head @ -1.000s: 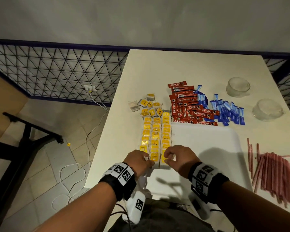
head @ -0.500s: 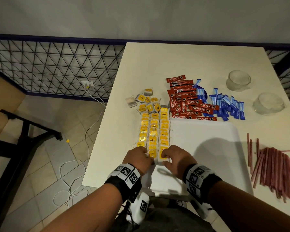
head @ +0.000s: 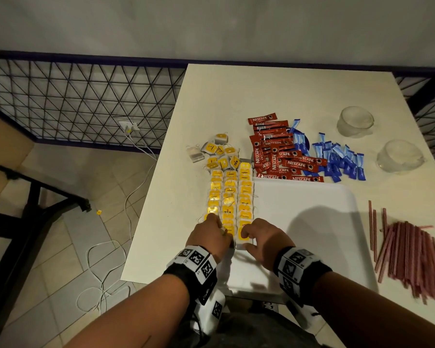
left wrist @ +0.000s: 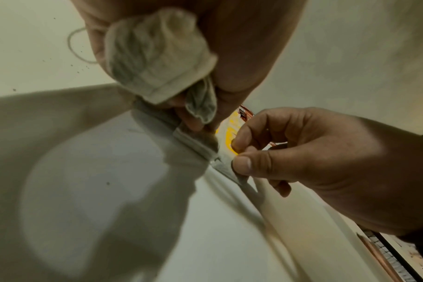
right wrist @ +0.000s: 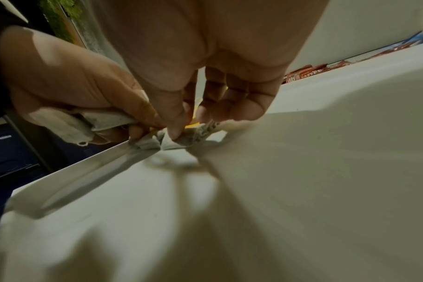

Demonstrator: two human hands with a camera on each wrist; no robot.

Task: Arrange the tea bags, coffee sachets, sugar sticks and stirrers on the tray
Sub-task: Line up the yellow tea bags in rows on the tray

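The right hand (head: pixel 263 243) pinches the near end of a tea bag (head: pixel 244 234) between thumb and forefinger, at the near end of the right row on the tray. The left hand (head: pixel 210 238) has its fingers curled round spare tea bags (left wrist: pixel 155 55) bunched in the palm, while its fingertips (left wrist: pixel 192 122) press the near end of the middle row. Against half a second ago, both hands sit in much the same place over the row ends; the left forefinger now reaches further over the left row.

The tea bags lie in 3 rows (head: pixel 230 199) along the left edge of the white tray (head: pixel 312 222), yellow tags up. To the right of the rows the tray floor is bare out to its right rim. The tray's near edge overhangs the near edge of the table (head: pixel 261 91).

Beyond the rows lies a loose cluster of roughly 9 tea bags (head: pixel 219 154), then a pile of red Nescafe sachets (head: pixel 281 156) touching the tray's far rim, and blue sugar sticks (head: pixel 337 159) to their right; neither pile can be counted. 2 clear glass cups (head: pixel 355 121) stand far right. A heap of red stirrers (head: pixel 412 257) lies right of the tray.
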